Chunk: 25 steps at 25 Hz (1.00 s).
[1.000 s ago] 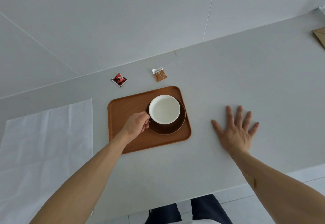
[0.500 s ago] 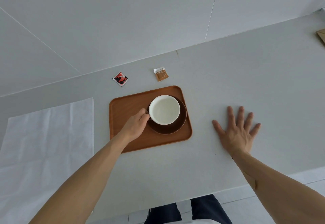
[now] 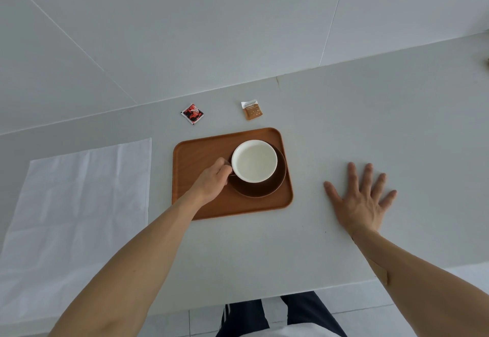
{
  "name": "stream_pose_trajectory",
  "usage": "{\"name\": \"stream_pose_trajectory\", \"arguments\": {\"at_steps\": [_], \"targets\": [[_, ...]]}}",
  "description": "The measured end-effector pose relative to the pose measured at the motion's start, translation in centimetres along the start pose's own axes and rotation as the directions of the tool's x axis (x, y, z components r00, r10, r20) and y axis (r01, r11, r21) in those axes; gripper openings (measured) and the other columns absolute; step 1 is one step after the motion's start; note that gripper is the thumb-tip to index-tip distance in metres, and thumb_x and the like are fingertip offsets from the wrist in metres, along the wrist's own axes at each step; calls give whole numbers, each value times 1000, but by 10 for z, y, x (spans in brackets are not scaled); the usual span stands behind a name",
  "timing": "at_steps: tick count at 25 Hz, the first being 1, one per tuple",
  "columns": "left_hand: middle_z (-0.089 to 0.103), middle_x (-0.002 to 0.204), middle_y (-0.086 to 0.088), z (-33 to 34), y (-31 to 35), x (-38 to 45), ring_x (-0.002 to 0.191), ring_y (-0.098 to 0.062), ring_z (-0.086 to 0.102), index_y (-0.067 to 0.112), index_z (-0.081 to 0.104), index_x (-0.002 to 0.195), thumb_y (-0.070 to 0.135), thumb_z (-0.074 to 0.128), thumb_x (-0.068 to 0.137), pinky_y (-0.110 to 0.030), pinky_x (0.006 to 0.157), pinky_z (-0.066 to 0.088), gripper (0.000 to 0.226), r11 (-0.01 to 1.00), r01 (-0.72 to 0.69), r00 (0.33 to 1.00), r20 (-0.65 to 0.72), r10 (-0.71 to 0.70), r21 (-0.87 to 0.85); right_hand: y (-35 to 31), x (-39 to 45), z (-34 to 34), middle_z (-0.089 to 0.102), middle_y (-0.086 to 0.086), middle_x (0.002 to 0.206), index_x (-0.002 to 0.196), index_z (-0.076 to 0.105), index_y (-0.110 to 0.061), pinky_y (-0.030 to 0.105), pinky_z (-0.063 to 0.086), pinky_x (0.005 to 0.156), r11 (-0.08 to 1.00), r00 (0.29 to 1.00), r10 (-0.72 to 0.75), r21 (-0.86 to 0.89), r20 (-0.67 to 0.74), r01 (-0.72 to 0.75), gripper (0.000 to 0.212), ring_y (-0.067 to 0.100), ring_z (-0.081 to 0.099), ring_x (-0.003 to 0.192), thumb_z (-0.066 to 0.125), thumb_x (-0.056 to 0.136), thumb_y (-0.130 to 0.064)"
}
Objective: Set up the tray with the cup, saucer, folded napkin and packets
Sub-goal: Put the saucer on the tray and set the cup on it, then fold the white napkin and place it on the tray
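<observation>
Right now, status from where I'm standing:
Left hand [image 3: 213, 181]: fingers curled at the cup's left side, where the handle sits; handle itself is hidden by the fingers, so it reads as pinching the handle, grip closed.
Right hand [image 3: 363, 199]: flat on the counter [image 3: 370, 114], palm down, fingers spread, holding nothing; well right of the tray.
Cup [image 3: 254, 161]: white, upright, looks empty, seated on the saucer, sitting toward its far-left part.
Saucer [image 3: 267, 188]: dark brown, on the right half of the tray, near its right rim.
Tray [image 3: 201, 151]: brown, rounded corners, flat on the counter in front of the person; left half bare apart from the hand over it.
Napkin [image 3: 79, 209]: white, spread out unfolded on the counter, left of the tray, not touching it.
Red packet [image 3: 192, 114]: red and black, on the counter beyond the tray's far-left corner, off the tray.
Brown packet [image 3: 252, 110]: brown with a white top strip, on the counter beyond the tray's far edge, off the tray, apart from the red one.
Wall [image 3: 211, 18]: plain pale panels behind the counter.
</observation>
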<state>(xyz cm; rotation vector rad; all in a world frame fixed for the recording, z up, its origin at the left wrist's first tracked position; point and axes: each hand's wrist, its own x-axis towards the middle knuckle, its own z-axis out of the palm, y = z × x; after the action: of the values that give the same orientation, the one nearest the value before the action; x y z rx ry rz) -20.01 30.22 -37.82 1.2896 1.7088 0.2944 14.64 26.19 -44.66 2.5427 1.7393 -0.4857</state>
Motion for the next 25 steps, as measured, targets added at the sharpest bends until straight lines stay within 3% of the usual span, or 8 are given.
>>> {"name": "stream_pose_trajectory", "arguments": {"at_steps": [4,8,12,14,18,21,25], "targets": [[61,75,-2,4,0,-10,58,-12,53,24,52,102,48,46,87,-27,50,40,28,986,28,992,-115,-47,-162,-2,1,-9,-4,1,164,152,6,-35,63,-11,115,998,998,-55,33,36,54,78,30,-14,149,21,87,-76],[67,91,1,11,-6,-29,71,-13,62,27,52,112,51,46,89,-28,58,47,34,977,50,974,-207,-93,-206,-22,-13,-22,22,2,160,148,29,-29,56,0,118,928,929,-370,-48,11,370,59,29,7,149,30,96,-59],[63,109,7,23,-24,-64,98,-12,59,25,58,117,49,49,89,-31,79,46,37,990,77,944,-312,-110,-117,-40,-43,-31,61,-5,131,126,61,-25,42,31,111,762,766,-642,-100,6,640,42,21,49,129,40,98,-49],[62,111,6,27,-36,-87,101,-12,59,23,59,117,45,52,90,-32,84,47,35,995,79,919,-382,-97,-63,-46,-60,-31,69,-6,115,114,67,-24,38,44,98,620,627,-778,-108,45,777,38,19,60,113,42,98,-47],[58,122,5,24,-73,-143,112,-14,55,24,58,119,44,53,92,-31,90,44,34,988,134,868,-490,-83,70,-88,-84,-35,67,-10,111,114,66,-28,33,47,93,378,382,-915,-61,126,924,40,14,60,107,38,98,-51],[54,129,3,18,-107,-185,118,-19,51,24,53,125,47,50,93,-37,95,45,40,960,243,838,-529,-137,136,-136,-100,-38,63,-11,120,124,59,-31,34,45,97,284,286,-938,-35,196,958,44,13,56,114,35,97,-56],[52,131,3,10,-153,-241,119,-19,48,25,51,127,48,48,93,-37,96,42,41,927,364,773,-584,-248,87,-192,-124,-34,56,-5,134,137,47,-32,40,40,102,191,196,-920,-48,339,980,51,20,50,123,35,96,-59]]}}
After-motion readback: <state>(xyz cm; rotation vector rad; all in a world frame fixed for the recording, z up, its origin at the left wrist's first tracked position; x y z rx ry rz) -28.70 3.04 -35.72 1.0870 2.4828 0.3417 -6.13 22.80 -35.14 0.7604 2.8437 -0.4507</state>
